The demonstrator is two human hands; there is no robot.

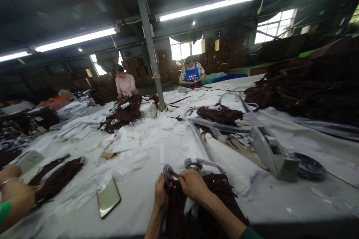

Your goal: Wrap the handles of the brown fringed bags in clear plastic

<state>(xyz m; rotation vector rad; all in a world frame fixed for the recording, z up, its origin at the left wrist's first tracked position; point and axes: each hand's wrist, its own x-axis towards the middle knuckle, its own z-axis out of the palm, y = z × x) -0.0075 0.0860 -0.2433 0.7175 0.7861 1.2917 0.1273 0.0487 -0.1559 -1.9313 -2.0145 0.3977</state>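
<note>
A dark brown fringed bag [204,213] with small metal eyelets lies at the table's front edge, right below my hands. My left hand [161,196] is closed around a plastic-wrapped loop [167,171] at the bag's upper left. From the right, my right hand [193,183] pinches a narrow brown strap [175,174] that runs toward that loop. A second clear-wrapped part [193,163] rests along the bag's top edge. White padding [190,207] shows under my right wrist. Both hands' fingertips are partly hidden and slightly blurred.
A phone [109,198] lies left of my hands. A grey tape dispenser [273,153] stands at the right. A co-worker's hands [17,186] are beside another fringed brown piece [60,177]. Two people work across the table. A brown heap [314,82] rises at the right.
</note>
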